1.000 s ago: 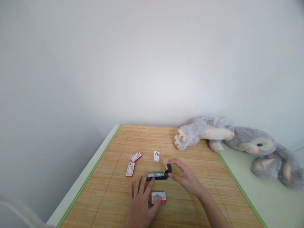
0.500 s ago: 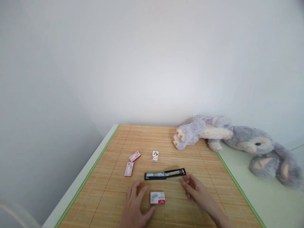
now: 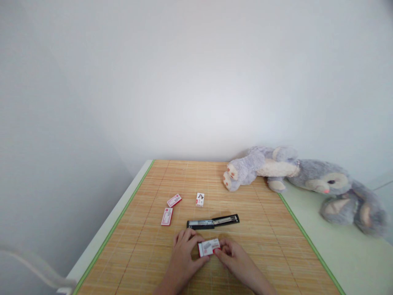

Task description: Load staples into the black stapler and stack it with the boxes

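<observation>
A small white and red box of staples (image 3: 209, 247) is held between both hands, slightly tilted. My left hand (image 3: 186, 252) grips its left end with thumb and fingers. On the right end, my right hand (image 3: 231, 256) pinches it, thumb on the near face. Just beyond lies a black stapler (image 3: 201, 224), opened out flat, with its metal rail showing. Two similar red and white boxes, one nearer (image 3: 166, 216) and one farther (image 3: 174, 200), rest to the left. Another small white box (image 3: 199, 199) with a stapler picture stands behind the stapler.
A bamboo mat (image 3: 258, 229) with green edging covers much of the pale table (image 3: 362, 262). A grey plush rabbit (image 3: 276, 168) lies along the back right, against the wall. At the lower left a pale cable (image 3: 39, 268) runs past the table's edge.
My right hand has come left from beside the stapler and taken the box's right end. My left hand has closed on the other end, and the box is now turned slightly.
</observation>
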Demonstrator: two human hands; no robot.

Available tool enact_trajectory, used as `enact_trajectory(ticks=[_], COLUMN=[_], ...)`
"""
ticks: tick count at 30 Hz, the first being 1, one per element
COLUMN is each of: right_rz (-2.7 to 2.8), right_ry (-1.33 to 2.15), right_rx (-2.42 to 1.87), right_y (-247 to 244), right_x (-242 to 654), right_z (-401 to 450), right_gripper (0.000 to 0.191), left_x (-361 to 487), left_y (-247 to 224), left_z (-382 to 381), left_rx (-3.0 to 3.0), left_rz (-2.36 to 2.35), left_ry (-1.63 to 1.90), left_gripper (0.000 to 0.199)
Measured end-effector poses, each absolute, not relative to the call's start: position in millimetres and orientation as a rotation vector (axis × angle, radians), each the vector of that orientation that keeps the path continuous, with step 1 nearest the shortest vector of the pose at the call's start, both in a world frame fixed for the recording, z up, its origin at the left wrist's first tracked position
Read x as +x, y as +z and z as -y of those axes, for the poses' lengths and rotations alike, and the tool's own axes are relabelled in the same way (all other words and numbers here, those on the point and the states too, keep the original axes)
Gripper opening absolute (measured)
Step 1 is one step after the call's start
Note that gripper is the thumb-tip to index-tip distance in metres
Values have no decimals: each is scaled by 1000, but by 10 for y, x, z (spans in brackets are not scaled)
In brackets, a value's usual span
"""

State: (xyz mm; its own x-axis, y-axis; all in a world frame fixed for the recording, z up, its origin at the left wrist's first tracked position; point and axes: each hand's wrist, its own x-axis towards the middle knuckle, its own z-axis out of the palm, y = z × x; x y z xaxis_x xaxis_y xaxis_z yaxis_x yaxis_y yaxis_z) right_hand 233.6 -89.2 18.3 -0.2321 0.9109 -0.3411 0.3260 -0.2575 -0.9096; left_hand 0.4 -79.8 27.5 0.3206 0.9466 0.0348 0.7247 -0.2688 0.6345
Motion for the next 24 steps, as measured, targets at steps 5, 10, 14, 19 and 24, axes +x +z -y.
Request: enact_trajectory(ticks=[5,10,14,19,24], right_rz=[1780,2036,2062,1978,1891], right_ry=[1164,1078,1065,1042,998], right_rx=[-1736,-1706,-1700,-1637,-1608], right_y=[232,316,341,428,394], right_x=[2383,2398,2451,2260,1824], right_z=[854,812,777,675,516], right_gripper=[43,43,43,50,41], left_x=[-53,-251,-389,-385,-296], left_y=[257,224,187,93,96], left_z=[758,709,730,790,788], left_rx=[2074,2066,2064,2097,2160], left_rz=[-1413,-1392,-1416,-1513,-1590], left_ry=[568,573,591,727,693], left_gripper=[49,31,33,66,70])
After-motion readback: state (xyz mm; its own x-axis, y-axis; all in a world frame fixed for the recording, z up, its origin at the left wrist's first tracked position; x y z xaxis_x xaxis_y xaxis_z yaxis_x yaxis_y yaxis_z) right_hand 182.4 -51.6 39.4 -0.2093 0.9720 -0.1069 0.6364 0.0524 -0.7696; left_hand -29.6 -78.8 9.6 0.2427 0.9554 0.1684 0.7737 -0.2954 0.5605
